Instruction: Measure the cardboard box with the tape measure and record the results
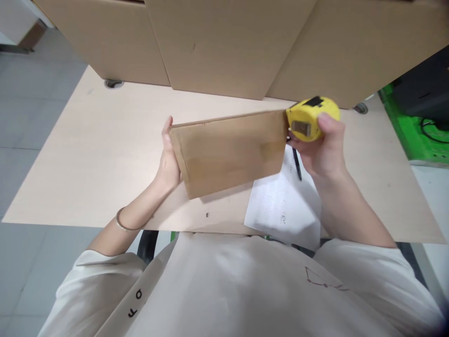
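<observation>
A small brown cardboard box (pixel 228 157) is held tilted above the table in front of me. My left hand (pixel 170 161) grips its left end, with the fingers partly hidden behind it. My right hand (pixel 326 145) is closed around a yellow tape measure (pixel 310 119), thumb on its side. The tape measure's case meets the box's upper right corner. Whether any blade is pulled out cannot be made out. Under the right hand, a black pen (pixel 297 164) lies on a printed sheet of paper (pixel 275 206).
Large cardboard boxes (pixel 224 47) stand in a row along the back of the light wooden table (pixel 87 154). Cable holes (pixel 114 84) sit near the back edge. To the right are a green surface (pixel 421 133) and a dark object with a cable.
</observation>
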